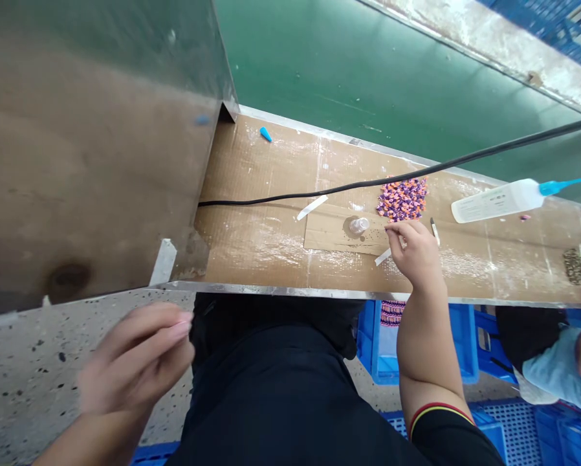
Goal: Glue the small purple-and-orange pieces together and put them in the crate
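Observation:
My right hand (413,249) is over the cardboard-covered bench, thumb and fingertips pinched together beside the pile of small purple and orange pieces (403,199). What the pinch holds, if anything, is too small to name. Just left of the fingertips a small clear cup (359,225) stands on a flat cardboard strip (324,232), with a damp patch around it. My left hand (142,356), slightly blurred, hangs in front of the bench at the lower left, above the floor. Its fingers are pressed together, and anything between them is hidden.
A black cable (281,197) crosses above the bench. A white bottle with a blue nozzle (497,201) lies on the right, near a small pen-like item (435,231). A blue cap (265,134) lies at the back left. Blue crates (387,369) are below; another person sits far right.

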`<state>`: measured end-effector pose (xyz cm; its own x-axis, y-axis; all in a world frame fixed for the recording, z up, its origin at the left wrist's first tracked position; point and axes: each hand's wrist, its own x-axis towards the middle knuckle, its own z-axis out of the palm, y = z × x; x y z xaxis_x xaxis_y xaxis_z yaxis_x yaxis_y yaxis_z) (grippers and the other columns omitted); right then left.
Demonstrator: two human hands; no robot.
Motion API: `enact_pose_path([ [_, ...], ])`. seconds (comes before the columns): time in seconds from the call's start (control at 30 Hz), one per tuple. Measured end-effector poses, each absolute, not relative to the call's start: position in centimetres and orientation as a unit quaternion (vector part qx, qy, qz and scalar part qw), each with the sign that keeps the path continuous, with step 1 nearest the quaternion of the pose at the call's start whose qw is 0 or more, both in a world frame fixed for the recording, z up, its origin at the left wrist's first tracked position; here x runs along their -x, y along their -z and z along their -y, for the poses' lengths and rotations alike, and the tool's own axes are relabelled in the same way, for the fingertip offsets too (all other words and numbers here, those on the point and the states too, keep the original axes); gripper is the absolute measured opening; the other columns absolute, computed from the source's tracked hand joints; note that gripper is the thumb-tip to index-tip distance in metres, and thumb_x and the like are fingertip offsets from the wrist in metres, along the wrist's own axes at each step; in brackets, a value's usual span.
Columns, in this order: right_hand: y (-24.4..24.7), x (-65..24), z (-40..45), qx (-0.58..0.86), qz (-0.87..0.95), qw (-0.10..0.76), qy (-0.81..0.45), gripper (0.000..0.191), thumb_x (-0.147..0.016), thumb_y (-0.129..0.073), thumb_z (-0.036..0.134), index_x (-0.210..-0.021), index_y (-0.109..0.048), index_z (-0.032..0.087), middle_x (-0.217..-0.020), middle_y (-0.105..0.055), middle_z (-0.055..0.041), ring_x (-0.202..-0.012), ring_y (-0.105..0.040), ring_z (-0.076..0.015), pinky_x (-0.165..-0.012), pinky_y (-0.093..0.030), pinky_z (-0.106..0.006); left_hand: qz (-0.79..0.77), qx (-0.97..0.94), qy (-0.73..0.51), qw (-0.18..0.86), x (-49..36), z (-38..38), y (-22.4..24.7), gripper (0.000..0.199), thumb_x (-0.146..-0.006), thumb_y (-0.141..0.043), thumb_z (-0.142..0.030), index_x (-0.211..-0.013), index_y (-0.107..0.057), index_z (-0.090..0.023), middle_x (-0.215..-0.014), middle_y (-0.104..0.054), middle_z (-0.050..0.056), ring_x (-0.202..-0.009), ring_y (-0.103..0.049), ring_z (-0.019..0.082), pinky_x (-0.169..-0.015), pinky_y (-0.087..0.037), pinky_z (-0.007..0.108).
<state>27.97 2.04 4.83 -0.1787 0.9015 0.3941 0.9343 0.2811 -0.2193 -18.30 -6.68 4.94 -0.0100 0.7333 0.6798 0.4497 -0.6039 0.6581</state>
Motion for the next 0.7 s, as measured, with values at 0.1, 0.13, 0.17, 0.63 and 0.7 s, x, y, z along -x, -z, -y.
enact_pose_path([
  [0.1, -3.9, -28.9, -0.6, 0.606, 0.765, 0.214, 0.035, 0.019, -0.104, -0.058, 0.023, -0.098, -0.075, 0.024, -0.095, -0.079, -0.0096, -0.089, -0.075, -0.0268, -0.081, -0.061, -0.041, -0.373, -0.760, -0.521, 0.107, 15.7, 5.3, -3.7, 0.034, -0.082, -0.075, 0.004, -0.102, -0.081, -0.023, -0.101, -0.079, 0.005, -0.079, -0.075, 0.015, -0.067, -0.067, 0.026],
  [0.13, -3.5, -29.0, -0.2, 0.611, 0.759, 0.219, 0.040, 0.018, -0.104, -0.058, 0.023, -0.098, -0.075, 0.024, -0.095, -0.079, -0.0098, -0.089, -0.075, -0.0269, -0.081, -0.062, -0.041, -0.373, -0.759, -0.517, 0.130, 14.4, 5.0, -3.4, 0.034, -0.084, -0.074, 0.006, -0.103, -0.081, -0.022, -0.102, -0.079, 0.005, -0.082, -0.076, 0.014, -0.068, -0.066, 0.024],
  [0.17, -3.1, -29.0, 0.1, 0.618, 0.752, 0.225, 0.044, 0.017, -0.103, -0.059, 0.023, -0.098, -0.075, 0.024, -0.095, -0.079, -0.0099, -0.090, -0.075, -0.0269, -0.082, -0.062, -0.041, -0.370, -0.751, -0.525, 0.153, 12.9, 4.8, -3.2, 0.033, -0.086, -0.073, 0.006, -0.105, -0.080, -0.021, -0.102, -0.078, 0.005, -0.083, -0.076, 0.013, -0.070, -0.065, 0.022],
  [0.63, -3.5, -24.2, 2.4, 0.649, 0.646, 0.401, 0.022, 0.014, -0.103, -0.068, 0.033, -0.100, -0.078, 0.024, -0.090, -0.081, -0.0068, -0.069, -0.071, -0.0189, -0.065, -0.062, -0.033, -0.366, -0.463, -0.565, 0.576, 2.8, 1.5, -3.0, 0.009, -0.093, -0.083, -0.022, -0.099, -0.088, -0.020, -0.090, -0.083, 0.008, -0.074, -0.081, 0.015, -0.071, -0.071, 0.023],
  [0.7, -3.4, -21.2, 3.1, 0.623, 0.611, 0.483, -0.068, 0.011, -0.103, -0.069, 0.031, -0.103, -0.078, 0.025, -0.092, -0.081, -0.0062, -0.077, -0.076, -0.0199, -0.067, -0.063, -0.034, -0.381, -0.441, -0.556, 0.592, 2.5, 1.1, -2.8, 0.011, -0.092, -0.086, -0.028, -0.098, -0.088, -0.019, -0.090, -0.084, 0.009, -0.075, -0.081, 0.016, -0.073, -0.071, 0.023],
])
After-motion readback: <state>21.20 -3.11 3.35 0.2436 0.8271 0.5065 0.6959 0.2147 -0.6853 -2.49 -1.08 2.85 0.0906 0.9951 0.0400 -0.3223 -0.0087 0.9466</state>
